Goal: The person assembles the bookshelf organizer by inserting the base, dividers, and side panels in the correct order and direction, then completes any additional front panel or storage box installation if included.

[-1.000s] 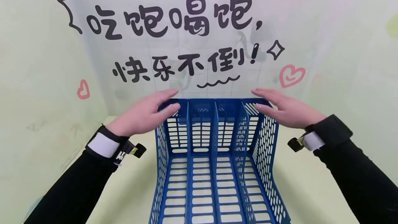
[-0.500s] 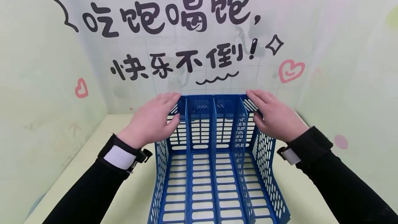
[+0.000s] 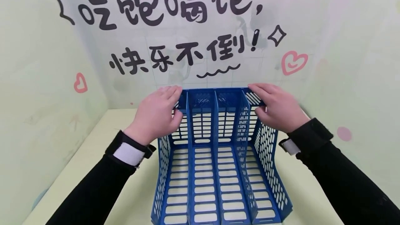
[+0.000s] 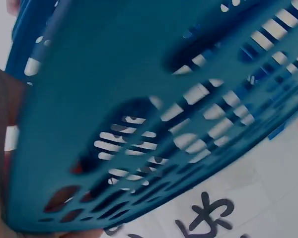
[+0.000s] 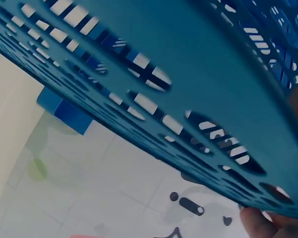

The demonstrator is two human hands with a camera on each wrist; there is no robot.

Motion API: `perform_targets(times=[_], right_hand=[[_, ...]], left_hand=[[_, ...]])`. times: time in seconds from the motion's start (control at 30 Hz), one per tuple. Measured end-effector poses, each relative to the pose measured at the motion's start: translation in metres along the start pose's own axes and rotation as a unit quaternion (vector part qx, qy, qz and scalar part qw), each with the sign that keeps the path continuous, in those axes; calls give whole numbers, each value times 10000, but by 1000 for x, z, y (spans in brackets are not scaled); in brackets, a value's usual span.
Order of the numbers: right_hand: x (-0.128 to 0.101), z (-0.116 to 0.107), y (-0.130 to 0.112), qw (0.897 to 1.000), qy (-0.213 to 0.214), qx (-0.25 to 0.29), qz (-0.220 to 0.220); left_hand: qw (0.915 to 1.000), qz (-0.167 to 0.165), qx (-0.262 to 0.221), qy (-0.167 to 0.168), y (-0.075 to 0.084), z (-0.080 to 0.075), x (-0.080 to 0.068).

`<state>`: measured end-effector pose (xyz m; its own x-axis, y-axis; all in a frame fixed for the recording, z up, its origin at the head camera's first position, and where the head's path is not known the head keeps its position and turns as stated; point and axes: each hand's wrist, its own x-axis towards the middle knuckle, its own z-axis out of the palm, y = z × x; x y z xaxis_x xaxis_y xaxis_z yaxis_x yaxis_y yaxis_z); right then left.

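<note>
Change in hands: a second ago both hands hovered with straight fingers just off the rack's top corners; half a second ago they settled on it; now the fingers fold over the top edge and the thumbs press the perforated back from the front.
Change in rack: its top edge sits slightly higher in the head view than before, and the wall lettering has slid upward with it.
Left hand (image 3: 159, 112): grips the top left corner, fingers curled over the rim, thumb on the inner face.
Right hand (image 3: 276, 107): grips the top right corner the same way, fingers over the rim, thumb in front.
Blue file rack (image 3: 215, 169): four slotted compartments, standing on the pale tabletop (image 3: 103, 162), its tall back against the wall (image 3: 187, 27) with black lettering.
Rack relative to fingers: the top rim lies under both sets of fingertips; the side walls pass between each palm and the dividers.
Wrist views: each shows the rack's perforated side close up, a fingertip at the frame edge.
</note>
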<state>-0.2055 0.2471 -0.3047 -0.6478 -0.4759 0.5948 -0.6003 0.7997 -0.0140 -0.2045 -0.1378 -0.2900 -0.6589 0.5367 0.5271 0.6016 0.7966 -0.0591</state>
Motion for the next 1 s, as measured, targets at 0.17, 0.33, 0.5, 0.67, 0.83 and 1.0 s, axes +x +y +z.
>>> perform_targets(times=[0.17, 0.33, 0.5, 0.67, 0.83, 1.0], right_hand=[[-5, 6, -3, 9968, -262, 680, 323], [-38, 0, -2, 9690, 1196, 1941, 951], [-99, -10, -12, 9343, 665, 2822, 2074], [-152, -1, -33, 9129, -1822, 2754, 2401], [-186, 7, -44, 8700, -3017, 3105, 2359], [-201, 16, -37, 8543, -3298, 3452, 2056]], left_hand=[[9861, -529, -1572, -115, -12, 4, -19], [9506, -1012, -2918, 290, -17, 13, -46], [8976, -1599, -4089, -390, -28, 28, -67], [8382, -1302, -5210, -949, -47, 49, -79], [8238, -1293, -5434, -967, -55, 58, -82], [8329, -1465, -5236, -1030, -55, 58, -84]])
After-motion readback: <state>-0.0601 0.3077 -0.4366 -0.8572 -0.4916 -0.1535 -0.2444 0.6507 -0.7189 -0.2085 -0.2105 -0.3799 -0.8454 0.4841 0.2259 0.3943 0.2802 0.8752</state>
